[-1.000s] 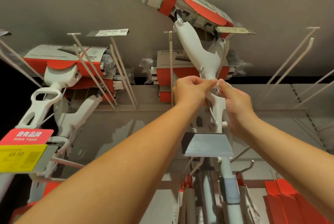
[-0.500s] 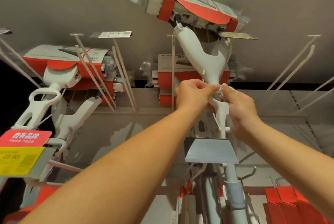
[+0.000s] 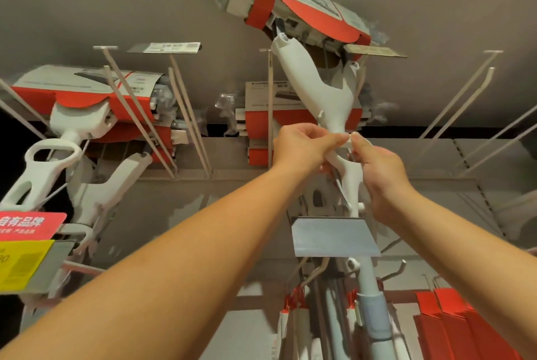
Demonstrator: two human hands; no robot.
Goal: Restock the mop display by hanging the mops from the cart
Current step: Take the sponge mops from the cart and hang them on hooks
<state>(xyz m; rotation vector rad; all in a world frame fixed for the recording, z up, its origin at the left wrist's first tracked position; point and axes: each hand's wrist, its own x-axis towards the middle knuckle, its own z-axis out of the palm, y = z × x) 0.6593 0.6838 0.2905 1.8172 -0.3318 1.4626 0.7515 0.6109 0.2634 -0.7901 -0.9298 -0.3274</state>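
Hooks (image 3: 139,111) on grey wall panel (image 3: 87,5)

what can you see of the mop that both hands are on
The mop is head-up and tilted: a white plastic forked neck under a flat head wrapped in a red and white card sleeve and clear film. Its pale pole runs down behind a grey tag. The left hand and right hand pinch it where the fork narrows. Whether it is hung yet can't be told.
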